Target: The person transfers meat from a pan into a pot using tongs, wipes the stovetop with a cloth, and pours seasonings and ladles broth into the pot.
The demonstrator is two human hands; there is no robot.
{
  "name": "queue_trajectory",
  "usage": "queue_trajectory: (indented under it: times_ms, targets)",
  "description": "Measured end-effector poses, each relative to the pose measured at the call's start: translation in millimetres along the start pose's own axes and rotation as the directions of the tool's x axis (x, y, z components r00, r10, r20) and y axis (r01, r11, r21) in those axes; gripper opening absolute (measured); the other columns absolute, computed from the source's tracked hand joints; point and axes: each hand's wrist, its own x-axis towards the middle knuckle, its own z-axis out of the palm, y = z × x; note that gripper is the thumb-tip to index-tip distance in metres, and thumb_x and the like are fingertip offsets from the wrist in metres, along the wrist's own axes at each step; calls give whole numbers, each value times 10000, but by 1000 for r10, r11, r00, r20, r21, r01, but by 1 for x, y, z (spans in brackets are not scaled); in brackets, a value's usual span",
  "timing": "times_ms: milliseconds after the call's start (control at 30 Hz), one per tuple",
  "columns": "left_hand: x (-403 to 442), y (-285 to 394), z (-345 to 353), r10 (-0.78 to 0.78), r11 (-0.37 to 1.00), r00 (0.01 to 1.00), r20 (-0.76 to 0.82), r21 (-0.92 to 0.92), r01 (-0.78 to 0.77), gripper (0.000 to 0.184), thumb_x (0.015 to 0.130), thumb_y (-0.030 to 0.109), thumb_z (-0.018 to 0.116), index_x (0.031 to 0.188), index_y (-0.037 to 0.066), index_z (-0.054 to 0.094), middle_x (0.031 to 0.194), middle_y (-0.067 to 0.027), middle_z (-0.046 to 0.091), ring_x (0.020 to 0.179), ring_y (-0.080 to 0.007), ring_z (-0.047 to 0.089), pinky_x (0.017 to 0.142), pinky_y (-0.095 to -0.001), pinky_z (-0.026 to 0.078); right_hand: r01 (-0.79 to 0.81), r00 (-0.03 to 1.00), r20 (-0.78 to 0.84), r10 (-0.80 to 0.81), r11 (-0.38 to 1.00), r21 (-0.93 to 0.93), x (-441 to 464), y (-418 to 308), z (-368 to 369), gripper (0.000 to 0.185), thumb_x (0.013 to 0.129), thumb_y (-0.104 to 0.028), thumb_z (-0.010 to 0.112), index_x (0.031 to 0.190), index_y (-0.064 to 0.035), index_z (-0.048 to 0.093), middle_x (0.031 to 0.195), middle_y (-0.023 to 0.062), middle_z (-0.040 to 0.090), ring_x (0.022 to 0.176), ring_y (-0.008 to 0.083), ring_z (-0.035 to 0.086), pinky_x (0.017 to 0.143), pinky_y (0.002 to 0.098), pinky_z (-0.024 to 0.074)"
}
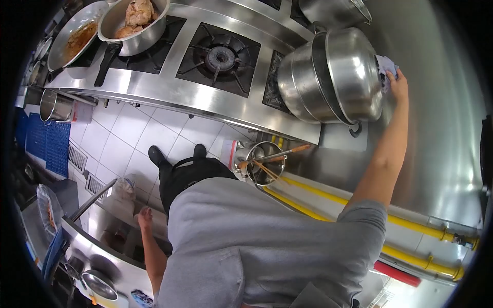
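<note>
At two o'clock, the right hand (399, 85) pinches a cloth (387, 65) at the lid (354, 74); at eight, I cannot tell the left hand's (146, 218) fingers.

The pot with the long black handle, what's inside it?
Inside the pot there are chunks of browned meat, maybe chicken. They cover part of the bottom, so I can't see what might be hiding underneath them.

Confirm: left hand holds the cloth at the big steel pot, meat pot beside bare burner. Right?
Wrong hand: head view shows the right hand holding the cloth at the big steel pot. The meat pot is beside the bare burner.
</note>
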Motion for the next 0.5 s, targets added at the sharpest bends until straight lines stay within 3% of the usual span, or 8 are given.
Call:
queue_trajectory:
  times_ms: [100, 200, 333, 367, 400, 433, 467, 500]
  targets:
    - [-1, -19, -2, -31, 986, 998, 54, -165, 40, 329, 922, 304, 517, 968, 5, 646, 746, -42, 619, 604, -147, 546, 578, -294, 429, 14, 1000, 13, -14, 1000, -22, 0, -14, 12, 685, 786, -473, 675, 1280, -21, 527, 1229, 219, 576, 1167, 323, 544, 981, 367, 412]
    - [2, -10, 3, -321, 938, 936, 143, -90, 335, 323, 910, 311, 503, 986, 18, 614, 884, -68, 634, 690, -201, 568, 598, -336, 439, -18, 1000, 18, 18, 1000, 0, -10, -31, 9, 672, 785, -455, 682, 1271, -15, 535, 1225, 217, 578, 1166, 325, 544, 984, 372, 411]
    - [24, -4, -20, -368, 851, 889, 273, -287, 440, 356, 878, 358, 502, 991, 36, 604, 968, -112, 636, 781, -238, 588, 651, -376, 460, -45, 999, 28, 42, 992, 114, -23, -38, 8, 637, 787, -404, 690, 1266, -12, 536, 1217, 215, 583, 1164, 330, 544, 980, 376, 417]
    - [32, 7, -24, -365, 931, 912, 189, 74, 358, 361, 875, 356, 493, 1000, 38, 609, 985, -130, 638, 814, -254, 598, 685, -396, 466, -35, 999, 1, 35, 994, 105, -28, -41, 7, 605, 791, -383, 688, 1255, -21, 547, 1203, 212, 591, 1153, 339, 549, 975, 381, 422]
    - [41, 16, -30, -325, 867, 940, 105, 429, 252, 366, 872, 354, 484, 1010, 40, 614, 1002, -149, 640, 847, -271, 608, 719, -416, 471, -51, 998, -21, 53, 992, 112, -32, -43, 4, 605, 791, -383, 688, 1255, -21, 547, 1203, 212, 591, 1153, 339, 549, 975, 381, 422]
    - [56, 27, -34, -301, 872, 947, 109, 432, 228, 366, 872, 354, 484, 1010, 40, 614, 1002, -149, 640, 847, -271, 608, 719, -416, 471, -77, 993, -87, 85, 993, 88, -35, -46, 2, 559, 798, -366, 679, 1237, -39, 562, 1181, 209, 601, 1129, 353, 559, 965, 391, 429]
    - [64, 34, -40, -42, 710, 981, 188, 697, -103, 356, 866, 351, 488, 976, 42, 627, 976, -160, 646, 850, -287, 613, 728, -426, 468, -101, 983, -149, 110, 993, 67, -37, -51, 2, 514, 805, -348, 670, 1220, -58, 578, 1159, 207, 612, 1104, 366, 570, 955, 401, 436]
    - [67, 37, -50, 163, 385, 929, 332, 846, -370, 349, 859, 347, 492, 943, 43, 641, 950, -171, 652, 852, -303, 617, 736, -436, 465, -130, 947, -294, 132, 991, 27, -44, -56, -2, 440, 824, -332, 643, 1183, -83, 595, 1116, 205, 627, 1052, 389, 587, 920, 423, 454]
